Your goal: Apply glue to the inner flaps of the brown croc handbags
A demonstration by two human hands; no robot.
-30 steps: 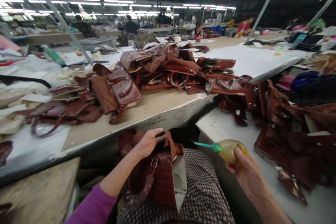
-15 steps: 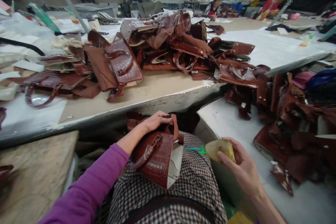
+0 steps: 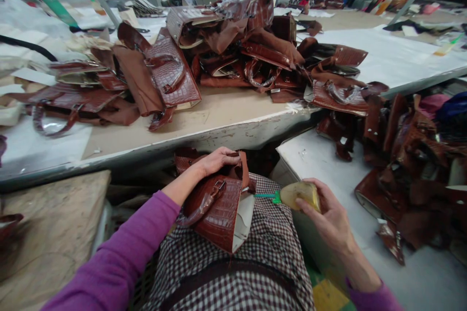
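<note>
A brown crocodile-patterned handbag (image 3: 219, 209) rests on my lap over a checked apron (image 3: 270, 252), its pale lining showing at the right side. My left hand (image 3: 221, 159) is closed on the bag's upper edge, the fingertips partly hidden behind the leather. To the right, my right hand (image 3: 326, 209) grips a squeeze bottle (image 3: 297, 195) of yellowish liquid, held on its side. The bottle's green cap and thin blue-green nozzle point left, with the tip at the bag's open side edge; whether it touches cannot be made out.
Brown handbags and bag parts pile up on the long table (image 3: 204, 114) ahead. More brown pieces (image 3: 404, 180) cover the white side table (image 3: 310, 155) at right. A worn wooden board (image 3: 51, 233) lies at left. Other people are at far tables.
My right hand has brought the bottle slightly left, its nozzle now closer to the bag's side edge. The left hand keeps its hold on the bag. The camera view has tipped slightly downward.
</note>
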